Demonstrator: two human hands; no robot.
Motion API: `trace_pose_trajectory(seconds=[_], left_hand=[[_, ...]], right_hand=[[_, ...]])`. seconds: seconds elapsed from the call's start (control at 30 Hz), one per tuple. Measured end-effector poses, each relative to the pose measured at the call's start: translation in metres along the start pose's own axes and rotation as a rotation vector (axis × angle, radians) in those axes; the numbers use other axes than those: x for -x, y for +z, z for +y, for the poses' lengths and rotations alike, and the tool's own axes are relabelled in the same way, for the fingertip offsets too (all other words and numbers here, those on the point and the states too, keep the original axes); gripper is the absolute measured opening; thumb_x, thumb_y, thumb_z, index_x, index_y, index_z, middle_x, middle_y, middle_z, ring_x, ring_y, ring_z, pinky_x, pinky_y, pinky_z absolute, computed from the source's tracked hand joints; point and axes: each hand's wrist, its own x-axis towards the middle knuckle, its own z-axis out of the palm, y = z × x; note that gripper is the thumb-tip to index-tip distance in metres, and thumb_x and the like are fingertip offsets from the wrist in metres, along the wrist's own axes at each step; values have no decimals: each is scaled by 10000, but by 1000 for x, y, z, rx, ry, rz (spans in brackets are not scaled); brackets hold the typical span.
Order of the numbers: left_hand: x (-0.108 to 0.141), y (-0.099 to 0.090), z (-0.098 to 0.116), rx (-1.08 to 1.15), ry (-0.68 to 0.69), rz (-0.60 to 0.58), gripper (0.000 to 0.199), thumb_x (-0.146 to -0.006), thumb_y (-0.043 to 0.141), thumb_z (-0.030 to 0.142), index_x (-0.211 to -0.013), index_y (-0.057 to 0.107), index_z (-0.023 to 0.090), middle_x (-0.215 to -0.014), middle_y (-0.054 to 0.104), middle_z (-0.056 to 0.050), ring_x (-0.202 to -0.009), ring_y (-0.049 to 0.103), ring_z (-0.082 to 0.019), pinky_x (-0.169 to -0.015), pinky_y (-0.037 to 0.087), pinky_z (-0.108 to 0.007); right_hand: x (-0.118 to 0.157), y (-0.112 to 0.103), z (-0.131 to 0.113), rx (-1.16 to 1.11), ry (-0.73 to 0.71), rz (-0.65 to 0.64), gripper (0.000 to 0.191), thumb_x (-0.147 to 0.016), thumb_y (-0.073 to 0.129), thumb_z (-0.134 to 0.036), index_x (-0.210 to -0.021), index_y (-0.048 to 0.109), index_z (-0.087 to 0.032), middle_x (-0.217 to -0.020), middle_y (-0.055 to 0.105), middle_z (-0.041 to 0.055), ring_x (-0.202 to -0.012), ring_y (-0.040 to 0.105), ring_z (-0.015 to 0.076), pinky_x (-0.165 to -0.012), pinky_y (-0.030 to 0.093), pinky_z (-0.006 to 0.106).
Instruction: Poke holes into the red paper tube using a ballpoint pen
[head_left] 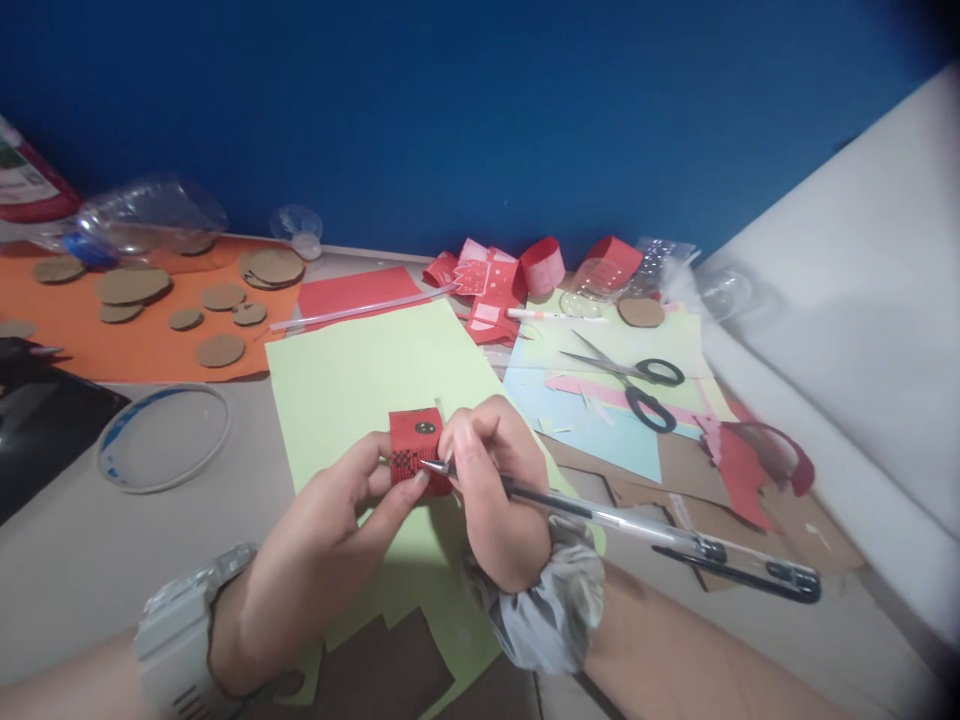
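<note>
A small red paper piece point(405, 425), with a black checked pattern and a dark oval mark on it, is held up over a light green sheet point(360, 360). My left hand point(352, 520) pinches it between thumb and fingers from the left. In my right hand point(499, 480) is a clear-barrelled black pen point(615, 515), its tip touching or very close to the checked part. The pen's back end points to the lower right. My right fingers also meet the upper right edge of the red piece.
Scissors point(630, 375) lie spread on paper scraps to the right. Cardboard discs point(221, 350) rest on an orange sheet point(172, 362) at the left, near a plastic bottle point(150, 220) and a tape ring point(165, 485). Red paper loops point(544, 265) stand by the blue wall point(480, 120).
</note>
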Motion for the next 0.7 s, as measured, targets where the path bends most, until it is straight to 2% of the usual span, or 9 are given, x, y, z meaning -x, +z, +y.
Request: trace_pose_trajectory(seconds=[0.3, 0.43, 0.7], left_hand=[[0, -1, -1, -29, -10, -7, 268, -1023, 554, 515, -1128, 624, 278, -1158, 828, -28, -1048, 748, -239, -921, 515, -345], [0, -2, -1, -4, -7, -18, 256, -1022, 571, 494, -1159, 639, 289, -1182, 824, -17, -1108, 740, -235, -966, 506, -339], [0, -2, 3, -46, -16, 7, 287, -1016, 571, 517, -1145, 662, 277, -1080, 843, -16, -1033, 754, -245, -915, 516, -333]], right_hand=[[0, 0, -1, 34, 11, -3, 307, -1038, 519, -354, -760, 446, -244, -625, 413, -67, -504, 328, 98, -485, 303, 259], [0, 0, -2, 45, 8, -5, 301, -1036, 518, -354, -764, 453, -243, -630, 428, -64, -503, 328, 97, -482, 302, 257], [-1, 1, -6, 74, 41, -7, 303, -1028, 524, -319, -748, 437, -240, -630, 406, -59, -538, 360, 107, -496, 311, 256]])
